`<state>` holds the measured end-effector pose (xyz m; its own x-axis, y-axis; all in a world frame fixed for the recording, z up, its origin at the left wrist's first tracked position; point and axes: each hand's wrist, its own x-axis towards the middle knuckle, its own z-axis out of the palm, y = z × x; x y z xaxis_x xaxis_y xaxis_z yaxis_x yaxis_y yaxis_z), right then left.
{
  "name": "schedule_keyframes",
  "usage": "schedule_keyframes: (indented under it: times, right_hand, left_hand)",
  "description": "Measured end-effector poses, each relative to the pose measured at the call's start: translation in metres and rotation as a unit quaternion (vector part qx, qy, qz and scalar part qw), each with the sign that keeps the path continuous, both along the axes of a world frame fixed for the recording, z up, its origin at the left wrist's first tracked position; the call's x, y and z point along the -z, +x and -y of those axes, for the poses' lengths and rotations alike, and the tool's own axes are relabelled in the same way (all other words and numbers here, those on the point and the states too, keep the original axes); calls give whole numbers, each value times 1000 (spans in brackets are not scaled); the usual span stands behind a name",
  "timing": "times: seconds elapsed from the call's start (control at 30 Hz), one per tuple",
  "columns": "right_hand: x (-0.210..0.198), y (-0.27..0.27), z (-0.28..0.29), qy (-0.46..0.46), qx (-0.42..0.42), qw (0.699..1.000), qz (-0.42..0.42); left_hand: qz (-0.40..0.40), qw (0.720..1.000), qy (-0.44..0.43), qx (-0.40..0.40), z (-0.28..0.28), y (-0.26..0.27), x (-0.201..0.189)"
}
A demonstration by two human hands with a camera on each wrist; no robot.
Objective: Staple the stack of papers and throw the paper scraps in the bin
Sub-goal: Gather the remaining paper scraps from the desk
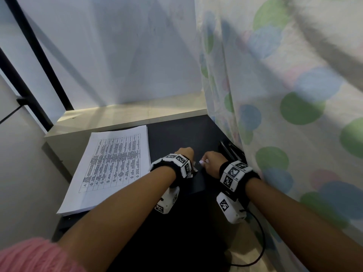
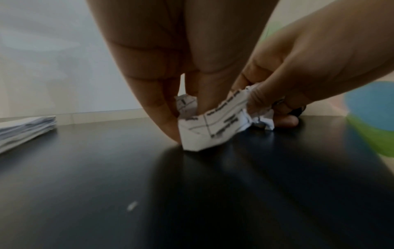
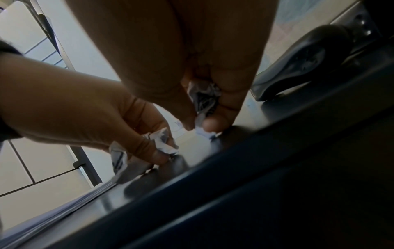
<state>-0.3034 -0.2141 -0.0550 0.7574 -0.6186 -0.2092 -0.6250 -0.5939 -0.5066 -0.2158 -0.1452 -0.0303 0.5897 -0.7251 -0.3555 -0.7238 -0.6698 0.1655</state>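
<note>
Low over the dark surface (image 2: 213, 193), the left hand (image 2: 170, 70) pinches a crumpled printed scrap (image 2: 210, 128), and the right hand (image 3: 192, 67) closes its grip on another scrap (image 3: 205, 99). The paper stack (image 1: 110, 163) lies left; the stapler (image 1: 228, 152) sits beyond, half hidden by the curtain (image 1: 284, 95).

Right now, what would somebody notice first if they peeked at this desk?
Probably the two hands close together in the middle of the black desk: the left hand and the right hand each pinch crumpled paper scraps. Next, the thick stack of papers with a printed table on top, lying to the left of the hands. The curtain with big green and blue dots hangs on the right.
</note>
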Motion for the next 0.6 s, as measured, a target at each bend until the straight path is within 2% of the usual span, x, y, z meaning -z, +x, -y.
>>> schedule_keyframes:
  times: [0.23, 0.47, 0.6]
  right_hand:
    - [4, 1, 2, 5, 9, 1000, 5]
    - [5, -3, 5, 4, 13, 1000, 0]
    - [1, -6, 5, 4, 17, 1000, 4]
  left_hand:
    - [19, 999, 28, 41, 1, -3, 3]
    - [-1, 997, 64, 38, -1, 0, 3]
    - [7, 999, 29, 20, -11, 15, -11]
